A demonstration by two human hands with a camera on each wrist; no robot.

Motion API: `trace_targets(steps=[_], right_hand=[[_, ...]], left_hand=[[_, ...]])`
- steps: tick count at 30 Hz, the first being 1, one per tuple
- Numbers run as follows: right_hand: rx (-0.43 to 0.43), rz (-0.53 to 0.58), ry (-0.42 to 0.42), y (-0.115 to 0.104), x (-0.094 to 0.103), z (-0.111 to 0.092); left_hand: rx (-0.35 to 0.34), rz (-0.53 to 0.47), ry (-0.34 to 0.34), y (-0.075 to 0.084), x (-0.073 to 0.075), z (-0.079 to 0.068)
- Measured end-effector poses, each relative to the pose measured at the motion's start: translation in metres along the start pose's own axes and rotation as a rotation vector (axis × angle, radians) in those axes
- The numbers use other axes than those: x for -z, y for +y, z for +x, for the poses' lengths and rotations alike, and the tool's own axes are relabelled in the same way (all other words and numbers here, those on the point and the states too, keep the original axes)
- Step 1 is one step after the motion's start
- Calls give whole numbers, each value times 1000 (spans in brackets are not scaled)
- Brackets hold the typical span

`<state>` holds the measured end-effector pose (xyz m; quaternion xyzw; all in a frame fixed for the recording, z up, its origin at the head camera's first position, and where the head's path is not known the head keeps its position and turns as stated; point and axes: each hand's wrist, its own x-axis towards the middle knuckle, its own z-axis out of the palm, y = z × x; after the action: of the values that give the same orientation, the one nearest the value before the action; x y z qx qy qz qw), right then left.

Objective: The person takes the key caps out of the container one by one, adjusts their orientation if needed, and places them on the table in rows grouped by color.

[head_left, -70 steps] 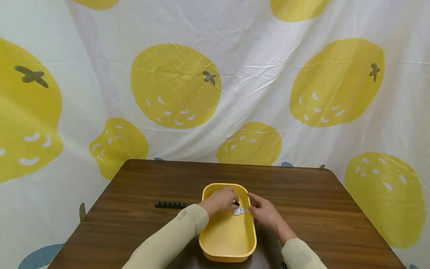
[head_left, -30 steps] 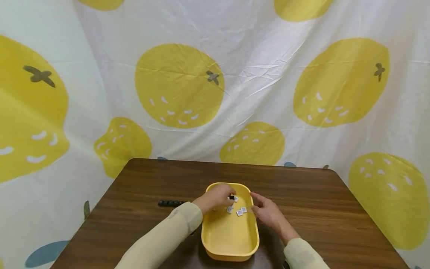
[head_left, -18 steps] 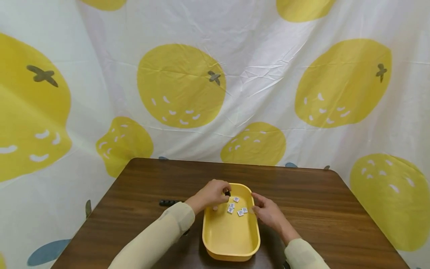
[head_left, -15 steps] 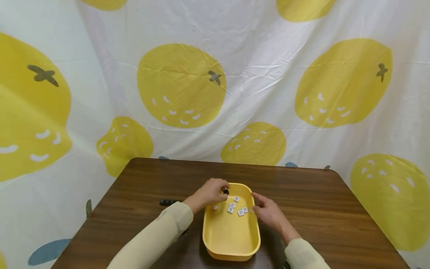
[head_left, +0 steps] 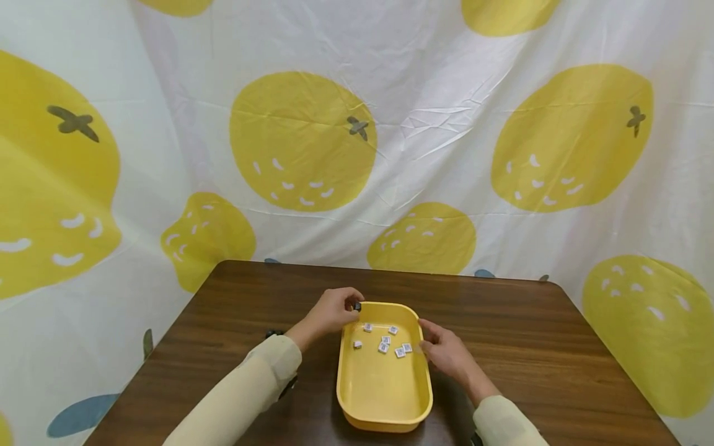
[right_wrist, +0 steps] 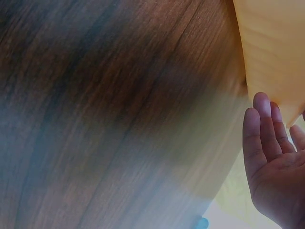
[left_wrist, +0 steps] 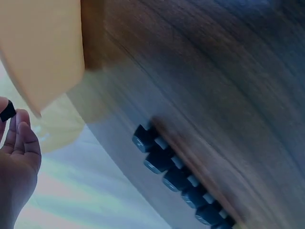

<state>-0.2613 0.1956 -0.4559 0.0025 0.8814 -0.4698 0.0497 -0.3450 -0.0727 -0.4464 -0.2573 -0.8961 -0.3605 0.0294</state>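
My left hand [head_left: 330,311] pinches a small black keycap [head_left: 357,306] between thumb and fingertips, at the far left corner of a yellow tray [head_left: 385,426]. In the left wrist view the same black piece [left_wrist: 8,111] shows at the fingertips. Inside the tray lie several small white square pieces [head_left: 383,349] with grey marks, most in its far half. My right hand [head_left: 449,354] rests against the tray's right side. Its fingers [right_wrist: 267,129] look straight in the right wrist view, beside the outer wall.
A row of black keycaps [left_wrist: 176,179] stands on the dark wooden table [head_left: 535,347], left of the tray. From the head view my left arm hides most of that row. Behind the table hangs a white cloth [head_left: 418,124] with yellow fruit prints.
My left hand has moved from inside the tray leftward and up to its far left corner, carrying the black keycap. More white pieces are uncovered. The right hand stays at the tray's side.
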Motion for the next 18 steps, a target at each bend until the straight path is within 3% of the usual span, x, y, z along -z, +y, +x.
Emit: trace_targets(steps=[18], right_hand=[[-7, 3, 0, 1, -1, 1]], left_hand=[[143, -108, 172, -31, 30, -21]])
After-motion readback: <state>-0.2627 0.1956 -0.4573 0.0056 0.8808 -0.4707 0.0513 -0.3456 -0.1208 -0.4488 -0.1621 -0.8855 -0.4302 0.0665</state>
